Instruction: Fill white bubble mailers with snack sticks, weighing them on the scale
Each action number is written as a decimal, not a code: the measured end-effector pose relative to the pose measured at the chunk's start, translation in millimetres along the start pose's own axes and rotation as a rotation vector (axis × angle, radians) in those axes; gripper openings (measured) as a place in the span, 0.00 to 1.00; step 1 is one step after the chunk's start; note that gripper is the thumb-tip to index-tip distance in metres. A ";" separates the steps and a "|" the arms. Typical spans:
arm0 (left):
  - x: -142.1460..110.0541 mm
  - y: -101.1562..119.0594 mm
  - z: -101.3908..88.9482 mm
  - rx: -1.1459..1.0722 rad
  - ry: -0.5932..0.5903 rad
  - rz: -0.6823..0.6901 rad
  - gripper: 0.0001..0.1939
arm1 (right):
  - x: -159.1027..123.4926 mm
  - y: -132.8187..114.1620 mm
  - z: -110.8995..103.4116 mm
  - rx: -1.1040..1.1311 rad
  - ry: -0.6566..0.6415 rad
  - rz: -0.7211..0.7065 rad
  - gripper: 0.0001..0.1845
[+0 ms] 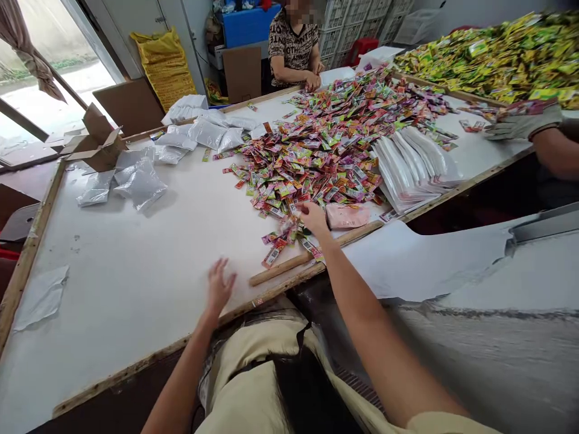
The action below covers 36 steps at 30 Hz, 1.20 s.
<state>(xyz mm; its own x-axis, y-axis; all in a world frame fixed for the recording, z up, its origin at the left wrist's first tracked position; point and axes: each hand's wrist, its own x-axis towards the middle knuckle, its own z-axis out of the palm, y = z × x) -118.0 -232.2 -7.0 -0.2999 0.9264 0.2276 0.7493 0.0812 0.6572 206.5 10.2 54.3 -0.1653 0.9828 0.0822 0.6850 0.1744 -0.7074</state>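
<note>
Sachet heap (312, 158), lying on the white table (172, 241), its long axis running from eight to two o'clock; it lies at twelve o'clock from the right hand (313, 218) and at one o'clock from the left hand (219, 289), the right being nearer, set at the heap's near margin; wooden bar (283, 270), roughly parallel to that axis, passing at six o'clock from the right hand; pink bundle (347, 216), just beside the right hand at three o'clock; left fingers spread, slightly blurred, nothing seen in them; right thumb and fingers bent together, though whether they pinch a sachet cannot be told; loose sachet (274, 253), at two o'clock from the left hand, its long axis pointing seven to one.
</note>
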 end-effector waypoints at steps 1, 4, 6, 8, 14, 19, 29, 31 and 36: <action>-2.9 15.5 12.8 -0.047 -0.080 0.050 0.24 | 7.1 -0.6 -9.0 0.003 0.018 -0.009 0.29; -14.3 49.4 35.6 -0.133 -0.279 0.098 0.18 | 7.5 11.0 -33.6 -0.107 -0.011 0.086 0.30; -23.0 60.3 40.4 -0.155 -0.349 0.111 0.14 | -9.6 26.4 -39.0 -0.214 -0.081 0.204 0.21; -31.2 64.8 41.2 -0.143 -0.369 0.138 0.13 | -33.1 41.1 -31.2 -0.260 -0.154 0.273 0.12; -42.2 69.9 38.5 -0.045 -0.381 0.229 0.13 | -58.5 36.7 20.9 -0.177 -0.244 0.215 0.10; -41.0 71.2 39.0 0.045 -0.367 0.232 0.11 | -25.6 22.3 19.0 -0.097 -0.157 0.135 0.10; -40.3 67.3 42.8 0.058 -0.338 0.206 0.09 | -40.1 40.0 26.1 -0.053 0.025 0.162 0.12; -39.9 68.3 42.2 0.058 -0.334 0.198 0.09 | -41.0 40.0 28.8 -0.053 0.069 0.202 0.14; -37.5 70.4 39.9 0.042 -0.346 0.181 0.09 | -24.6 28.0 34.2 -0.034 0.129 0.163 0.19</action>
<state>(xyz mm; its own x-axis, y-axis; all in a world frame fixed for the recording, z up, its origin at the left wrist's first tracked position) -30.4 -246.6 2.1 0.0510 0.9957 0.0769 0.7977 -0.0870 0.5968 205.5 -11.1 8.5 0.0408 0.9974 0.0591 0.7191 0.0117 -0.6948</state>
